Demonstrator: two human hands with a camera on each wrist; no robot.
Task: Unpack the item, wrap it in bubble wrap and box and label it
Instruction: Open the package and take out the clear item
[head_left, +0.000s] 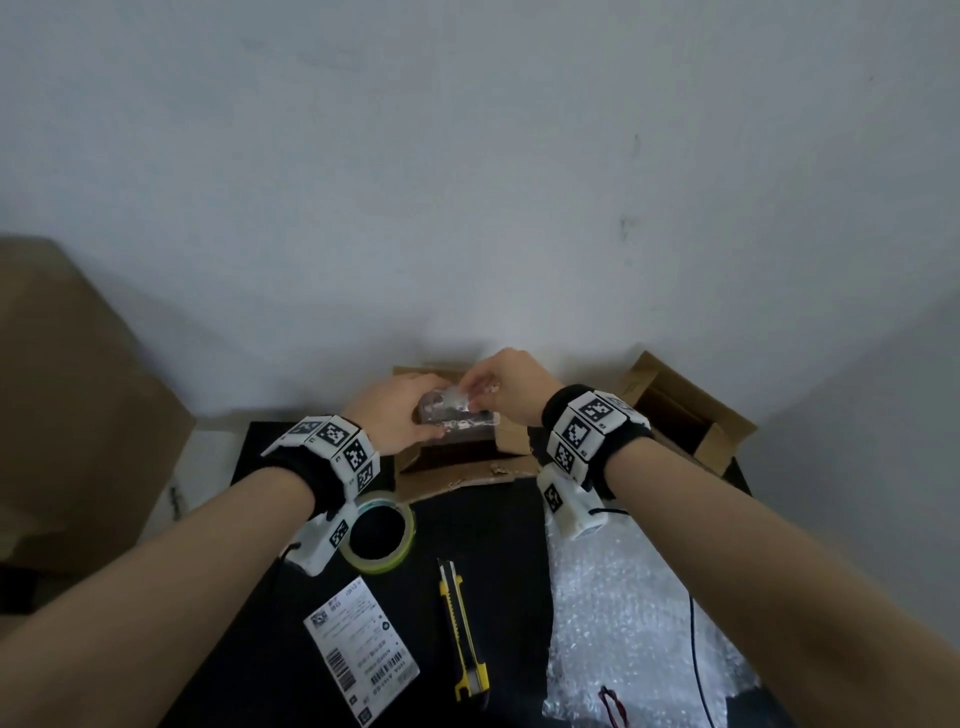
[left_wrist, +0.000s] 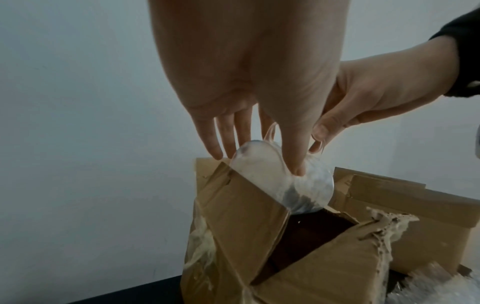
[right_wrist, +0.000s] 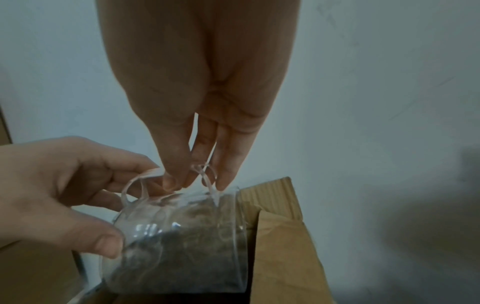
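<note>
Both hands' grip clamped on glass cup (right_wrist: 182, 242), left hand (head_left: 392, 415), right hand (head_left: 506, 387), above open box (left_wrist: 259, 236)

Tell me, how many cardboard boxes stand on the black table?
2: one open box under both hands at the table's far middle, another open box at the far right corner. Further boxes might be hidden from view.

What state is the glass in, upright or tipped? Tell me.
Tipped. The glass lies on its side above the open box, held by the left hand; the right hand pinches its handle.
</note>
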